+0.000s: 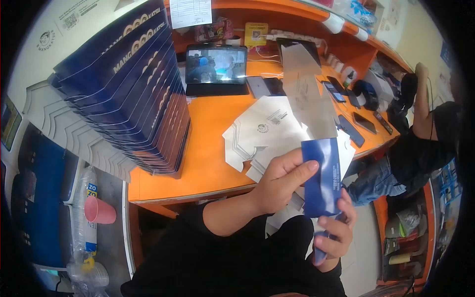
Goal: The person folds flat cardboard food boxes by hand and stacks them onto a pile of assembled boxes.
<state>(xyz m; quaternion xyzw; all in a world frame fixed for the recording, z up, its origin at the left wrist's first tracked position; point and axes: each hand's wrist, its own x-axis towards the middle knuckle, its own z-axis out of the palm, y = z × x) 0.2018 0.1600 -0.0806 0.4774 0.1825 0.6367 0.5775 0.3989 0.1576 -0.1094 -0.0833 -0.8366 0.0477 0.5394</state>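
My left hand (283,179) is closed on a cardboard box blank (321,173), its thumb pressed on the blue printed face. My right hand (335,235) has its fingers curled around the lower end of the same blank, where a blue flap folds down. A long greyish panel (309,94) rises above the blue part and seems to belong to the blank. Behind it, flat white box blanks (264,131) with a printed logo and code lie on the orange table (210,116). To the left towers a stack of nested dark blue boxes (133,89) lettered "MANGKATSU".
A tablet (216,69) stands at the table's back, with several phones (351,131) to the right. More white blanks (69,119) are stacked at far left, above a pink cup (100,210) and wrapped cups (84,218). At right is another person (420,148) in dark clothes.
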